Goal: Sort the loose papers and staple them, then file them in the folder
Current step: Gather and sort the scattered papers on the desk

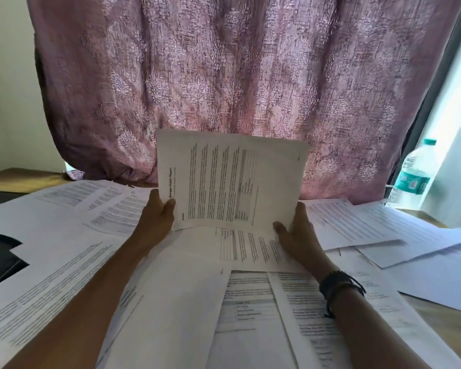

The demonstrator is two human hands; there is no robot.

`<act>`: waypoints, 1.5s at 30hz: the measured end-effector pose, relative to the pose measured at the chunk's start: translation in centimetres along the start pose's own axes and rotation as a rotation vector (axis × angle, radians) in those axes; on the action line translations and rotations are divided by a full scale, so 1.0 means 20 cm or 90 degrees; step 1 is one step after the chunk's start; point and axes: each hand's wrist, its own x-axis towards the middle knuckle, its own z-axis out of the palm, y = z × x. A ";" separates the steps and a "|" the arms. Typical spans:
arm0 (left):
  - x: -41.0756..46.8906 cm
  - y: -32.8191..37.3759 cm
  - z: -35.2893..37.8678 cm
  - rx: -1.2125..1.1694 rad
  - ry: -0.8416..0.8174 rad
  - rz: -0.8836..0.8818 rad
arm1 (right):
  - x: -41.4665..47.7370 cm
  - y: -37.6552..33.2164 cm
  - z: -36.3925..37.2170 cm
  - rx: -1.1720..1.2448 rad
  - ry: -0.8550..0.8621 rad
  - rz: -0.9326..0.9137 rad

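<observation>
Head view: left hand [155, 217] and right hand [294, 231] grip a thin stack of papers [232, 179] upright over the table [437, 323]. Light, floppy; hold opposite edges.

Tabletop: loose white printed paper sheets [64, 262] overlap nearly everywhere; bare wooden strip [442, 323] at near right. Centre: upright sheaf of printed white pages [232, 179] blocks reach. Far right: clear plastic bottle with teal label [413, 177]. Back: mauve patterned curtain [224, 75].

head view | looks forward and down | close above the table [437, 326]
</observation>
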 end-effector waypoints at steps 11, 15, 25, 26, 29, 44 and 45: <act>0.01 0.28 -0.19 0.030 -0.074 -0.046 | 0.06 -0.25 -0.35 0.230 -0.196 0.153; -0.18 0.28 -0.29 0.077 -0.131 -0.101 | -0.15 -0.33 -0.40 0.256 -0.216 0.234; -0.66 0.20 -0.43 0.150 -0.147 -0.179 | -0.66 -0.30 -0.42 0.124 -0.195 0.281; -0.68 0.19 -0.43 0.165 -0.143 -0.173 | -0.67 -0.29 -0.40 0.085 -0.178 0.291; -0.71 0.19 -0.43 0.220 -0.118 -0.153 | -0.70 -0.27 -0.39 -0.171 -0.127 0.280; -0.61 0.04 -0.99 0.298 0.210 -0.025 | -0.74 -1.00 0.47 0.067 -0.213 -0.048; -0.58 -0.01 -1.09 0.310 0.249 -0.043 | -0.75 -1.05 0.57 0.081 -0.233 -0.069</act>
